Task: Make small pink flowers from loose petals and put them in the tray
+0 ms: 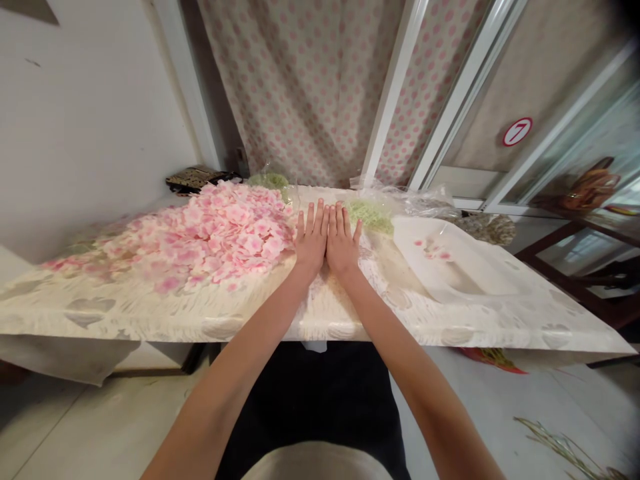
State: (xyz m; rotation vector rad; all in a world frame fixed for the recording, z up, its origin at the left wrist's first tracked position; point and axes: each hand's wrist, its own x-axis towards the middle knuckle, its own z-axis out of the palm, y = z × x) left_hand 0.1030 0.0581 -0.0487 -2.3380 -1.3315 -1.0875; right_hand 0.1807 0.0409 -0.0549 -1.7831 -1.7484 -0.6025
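My left hand (312, 239) and my right hand (343, 241) lie flat, side by side, on the patterned tablecloth (330, 313). Their fingers stretch away from me, and neither holds anything. Left of my left hand spreads a big heap of pink artificial flower petals (235, 223). Just beyond my right hand sits a light green clump (371, 215), partly under clear plastic. To the right stands a shallow white tray (480, 263) with a few pink petals (434, 251) in it.
A dark patterned bag (195, 179) rests at the back left, near the wall. Crumpled clear plastic (425, 199) lies along the back edge. Behind the table hangs a dotted curtain (310, 87). Thin green stems (565, 443) are on the floor at right.
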